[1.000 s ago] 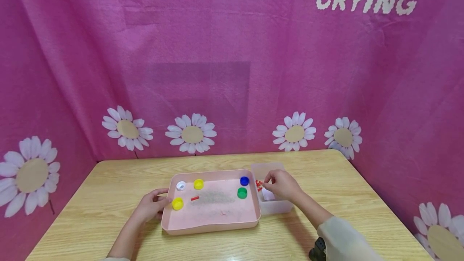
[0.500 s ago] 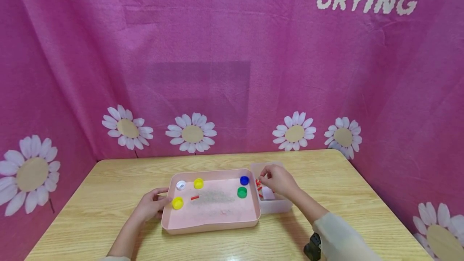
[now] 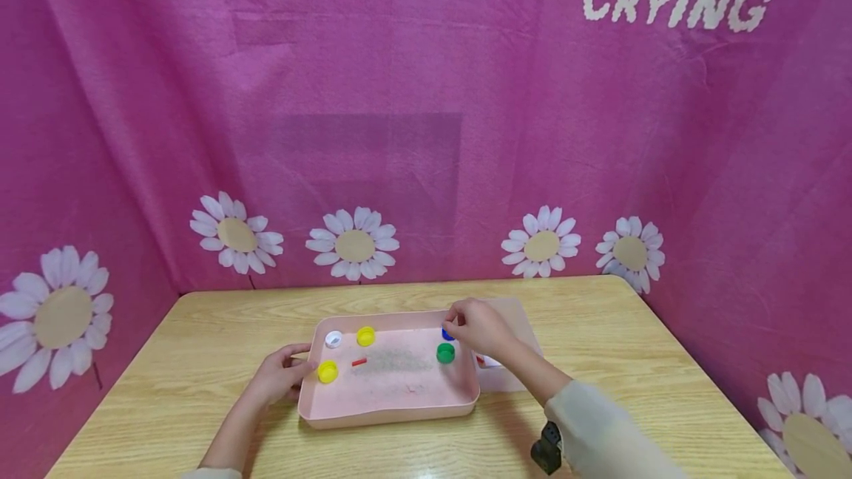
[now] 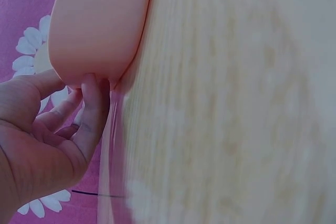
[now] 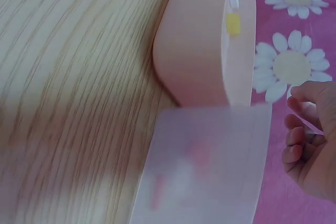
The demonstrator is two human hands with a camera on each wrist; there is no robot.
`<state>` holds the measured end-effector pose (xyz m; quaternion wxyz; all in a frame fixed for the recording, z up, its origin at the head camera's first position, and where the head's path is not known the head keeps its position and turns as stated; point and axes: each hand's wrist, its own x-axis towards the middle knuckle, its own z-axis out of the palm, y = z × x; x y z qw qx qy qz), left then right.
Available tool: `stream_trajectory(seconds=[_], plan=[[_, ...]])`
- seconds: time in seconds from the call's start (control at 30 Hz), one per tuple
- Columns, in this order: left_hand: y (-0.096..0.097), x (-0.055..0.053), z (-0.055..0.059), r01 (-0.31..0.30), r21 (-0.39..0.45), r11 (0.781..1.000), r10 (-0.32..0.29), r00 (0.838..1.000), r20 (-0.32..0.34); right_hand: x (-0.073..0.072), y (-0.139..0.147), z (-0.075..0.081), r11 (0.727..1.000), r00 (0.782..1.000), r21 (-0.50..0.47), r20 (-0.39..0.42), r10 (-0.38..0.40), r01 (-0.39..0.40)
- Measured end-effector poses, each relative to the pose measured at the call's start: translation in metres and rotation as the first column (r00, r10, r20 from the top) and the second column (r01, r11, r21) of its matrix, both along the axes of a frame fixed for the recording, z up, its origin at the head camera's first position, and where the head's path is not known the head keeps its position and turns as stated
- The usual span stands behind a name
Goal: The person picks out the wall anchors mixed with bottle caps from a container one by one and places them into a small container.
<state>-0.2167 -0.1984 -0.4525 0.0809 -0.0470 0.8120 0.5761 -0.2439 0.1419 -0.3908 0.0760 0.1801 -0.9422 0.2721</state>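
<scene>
My left hand [image 3: 279, 375] grips the left end of a shallow pink tray [image 3: 386, 417], its thumb at the rim and fingers against the outer wall in the left wrist view. With fingertips drawn together, my right hand [image 3: 478, 325] is over a blue bottle cap [image 3: 447, 334] in the tray's back right corner; whether they hold anything is hidden. A green bottle cap [image 3: 445, 353] lies just in front. Toward the left are two yellow bottle caps, a back one [image 3: 366, 336] and a front one [image 3: 328, 372], a white cap [image 3: 333, 339] and a short red stick [image 3: 359, 362].
Against the tray's right side stands a translucent plastic box [image 5: 220, 156], partly covered by my right forearm in the head view. Blurred red pieces [image 5: 157, 190] show through its wall. A pink daisy-print cloth [image 3: 426, 168] hangs behind the wooden table [image 3: 253, 301].
My right hand has moved left from above the red pieces in the translucent box to the blue cap in the tray. The left hand stays at the tray's end.
</scene>
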Motion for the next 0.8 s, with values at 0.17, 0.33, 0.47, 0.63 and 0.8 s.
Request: stream_trajectory(seconds=[0.17, 0.33, 0.47, 0.63, 0.8], plan=[[0.0, 0.001, 0.0, 0.001, -0.001, 1.0, -0.001, 1.0, -0.001, 0.0, -0.018, -0.003, 0.998, 0.998, 0.009, -0.005, 0.057, -0.057], [0.0, 0.0, 0.001, 0.0, -0.001, 1.0, 0.0, 1.0, -0.001, 0.001, -0.035, -0.007, 0.992, 0.992, 0.029, -0.036, 0.123, -0.122], [0.0, 0.0, 0.001, -0.003, 0.005, 1.0, 0.003, 1.0, 0.0, 0.0, -0.047, -0.013, 0.989, 0.986, 0.088, -0.111, 0.126, -0.116], [0.0, 0.0, 0.0, -0.005, 0.004, 1.0, 0.005, 1.0, -0.003, 0.0, -0.061, -0.024, 0.989, 0.989, 0.027, -0.029, 0.144, -0.143], [0.001, 0.0, 0.0, -0.005, -0.013, 1.0, 0.005, 1.0, 0.0, 0.001, -0.074, -0.035, 0.987, 0.983, -0.056, 0.097, 0.155, -0.15]])
